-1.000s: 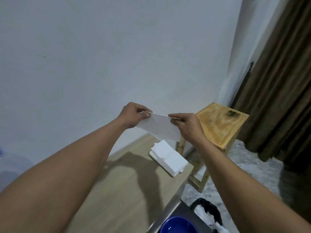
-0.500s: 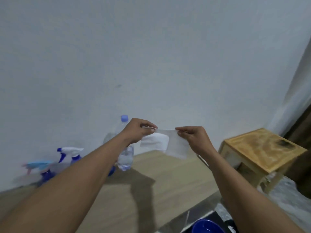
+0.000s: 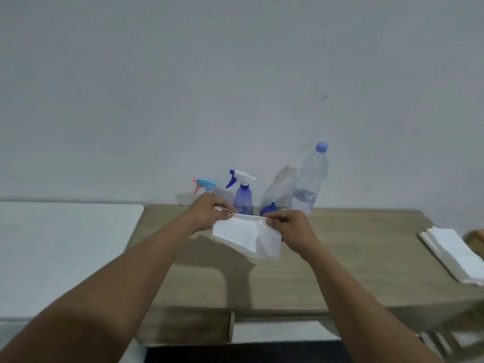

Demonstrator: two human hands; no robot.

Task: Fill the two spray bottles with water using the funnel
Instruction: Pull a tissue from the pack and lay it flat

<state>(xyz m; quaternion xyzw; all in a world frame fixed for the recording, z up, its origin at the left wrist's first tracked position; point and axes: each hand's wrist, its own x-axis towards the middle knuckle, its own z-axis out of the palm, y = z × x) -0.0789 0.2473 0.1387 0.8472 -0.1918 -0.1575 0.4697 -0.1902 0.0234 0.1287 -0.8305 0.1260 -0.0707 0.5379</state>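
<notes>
We see both bare arms reach forward over a wooden table [image 3: 353, 271], with a white tissue [image 3: 243, 235] hanging in the air between the hands. The left hand [image 3: 209, 214] pinches the tissue's top edge at its ten o'clock corner, thumb against curled fingers. The right hand [image 3: 290, 227] pinches the same edge at the two o'clock corner likewise, so the edge runs nearly taut from hand to hand and the sheet droops below, creased and partly folded on itself. We cannot tell whether its lower edge touches the wood. The task's things stand in a row at the back of the table against the pale wall [image 3: 235, 74], at twelve o'clock from the hands. The blue-tinted spray bottle [image 3: 243, 199], white-headed, stands upright just beyond the left thumb. At its nine o'clock is the clear spray bottle [image 3: 208, 185], with a light blue head and pink nozzle; the left hand hides part of its body. At the blue-tinted one's three o'clock a clear plastic bottle [image 3: 280, 189] leans narrow end down with a blue piece [image 3: 269, 209] at its foot; we cannot tell whether that piece is a cap or the funnel. Just beside it, again at three o'clock, a water bottle [image 3: 310, 179] with a blue cap stands upright, water in its lower part. A stack of white tissues [image 3: 455, 255] lies at the table's three o'clock end, and a white surface [image 3: 65, 244] adjoins the table at nine o'clock.
</notes>
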